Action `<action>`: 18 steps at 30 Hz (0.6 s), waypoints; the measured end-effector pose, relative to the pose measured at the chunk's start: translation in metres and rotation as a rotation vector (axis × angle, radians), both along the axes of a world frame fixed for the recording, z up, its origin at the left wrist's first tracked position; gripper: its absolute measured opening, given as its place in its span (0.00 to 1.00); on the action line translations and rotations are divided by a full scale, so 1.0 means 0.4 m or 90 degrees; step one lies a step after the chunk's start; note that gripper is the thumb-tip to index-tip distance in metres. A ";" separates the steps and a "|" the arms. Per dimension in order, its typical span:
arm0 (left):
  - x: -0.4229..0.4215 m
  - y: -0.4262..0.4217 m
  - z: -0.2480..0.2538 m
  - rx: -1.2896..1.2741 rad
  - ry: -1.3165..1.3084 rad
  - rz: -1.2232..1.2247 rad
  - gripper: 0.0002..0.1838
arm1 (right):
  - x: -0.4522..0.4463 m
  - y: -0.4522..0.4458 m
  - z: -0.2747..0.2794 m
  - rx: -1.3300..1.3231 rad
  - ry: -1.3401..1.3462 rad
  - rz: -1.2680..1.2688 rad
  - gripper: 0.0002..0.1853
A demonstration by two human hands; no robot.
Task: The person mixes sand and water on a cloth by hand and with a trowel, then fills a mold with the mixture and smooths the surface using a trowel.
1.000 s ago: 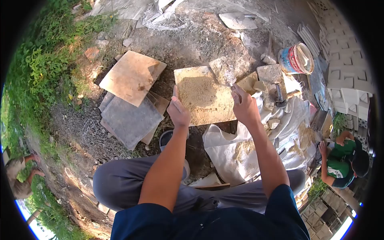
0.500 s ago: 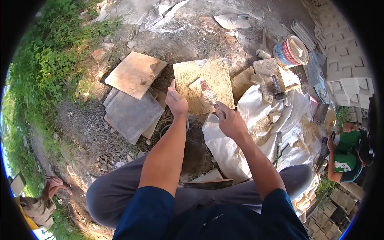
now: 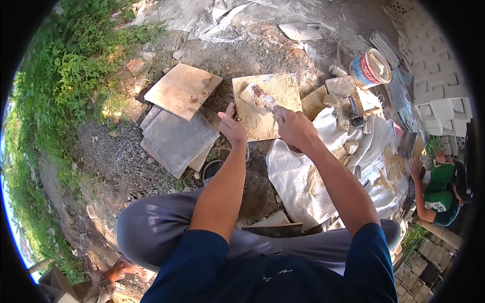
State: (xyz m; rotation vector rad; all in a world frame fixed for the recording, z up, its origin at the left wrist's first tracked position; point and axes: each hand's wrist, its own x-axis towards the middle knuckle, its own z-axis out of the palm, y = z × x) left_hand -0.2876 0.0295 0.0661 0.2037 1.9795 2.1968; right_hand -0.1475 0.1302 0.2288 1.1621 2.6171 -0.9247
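Observation:
A square tile [image 3: 275,121] coated with sandy, yellowish mortar lies in front of me. My right hand [image 3: 294,129] is closed round the handle of a trowel [image 3: 258,97], whose mortar-smeared blade rests on or just over the upper left of the coating. At the tile's left edge is my left hand [image 3: 233,126], its fingers apart and pointing up, beside or lightly against the edge. Left of that hand, a beige tile [image 3: 183,91] partly covers a stack of grey tiles [image 3: 179,139].
A paint bucket [image 3: 370,68] stands at the upper right, near a hammer [image 3: 355,111] on stone blocks. White sacking [image 3: 298,182] with sand lies below them. Another trowel [image 3: 300,31] is at the top. A person in green [image 3: 438,189] is at the right; another person's foot shows lower left.
The trowel blade has come onto the tile and then moved to its upper left. My left hand's fingers have spread more. At the lower left, the other person has shifted toward me.

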 end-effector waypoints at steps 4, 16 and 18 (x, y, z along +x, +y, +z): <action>0.007 -0.001 0.018 0.015 0.008 0.032 0.45 | 0.080 -0.104 -0.050 -0.021 0.031 0.018 0.18; 0.008 -0.006 0.039 -0.115 -0.050 0.060 0.41 | 0.039 -0.128 -0.050 -0.054 -0.035 -0.015 0.16; -0.001 -0.003 0.035 -0.106 0.058 0.098 0.41 | 0.021 -0.121 -0.090 -0.018 0.060 -0.034 0.16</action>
